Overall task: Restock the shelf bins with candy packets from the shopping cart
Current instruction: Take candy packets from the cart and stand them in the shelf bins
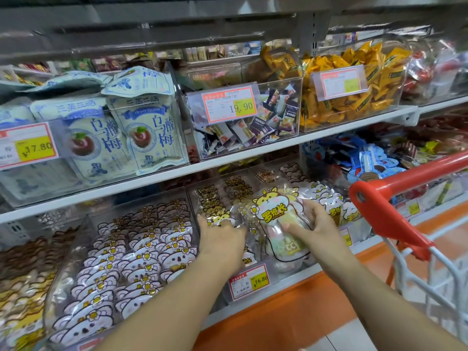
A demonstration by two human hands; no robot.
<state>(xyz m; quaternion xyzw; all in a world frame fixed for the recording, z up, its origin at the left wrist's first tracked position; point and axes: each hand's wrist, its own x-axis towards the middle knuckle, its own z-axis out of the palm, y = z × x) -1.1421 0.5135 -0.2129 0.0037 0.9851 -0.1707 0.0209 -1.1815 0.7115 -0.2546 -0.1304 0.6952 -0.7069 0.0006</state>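
Shelving [228, 158]: white-edged tiers across my whole feed. The lower tier carries the cat-packet bin [276, 277], my reference for every place below.
Shopping cart [395, 196]: red handle and white wire, to the right of the cat-packet bin and near it.
Koala-packet bin [63, 269]: clear, just left of the cat-packet bin, filled with packets in rows.
Cat-packet bin: clear walls, open top, partly filled with stacked packets [235, 188].
White plum bags [149, 133]: one tier above the cat-packet bin and to its left, standing upright.
Orange-wrapper bin [329, 125]: one tier above the cat-packet bin and to its right, heaped high.
Left hand [220, 239]: inside the left half of the cat-packet bin, fingers stretched forward and lying on the stacked packets. I see nothing gripped.
Right hand [314, 224]: over the right half of the cat-packet bin. The thumb is on the front of the cat candy packet [273, 211] and the fingers are behind its top, holding it.
Cat candy packet: yellow cat face on a clear body, tilted above the front of the cat-packet bin, printed side toward me.
Price tag [249, 281]: on the front wall of the cat-packet bin, reading 16.80.
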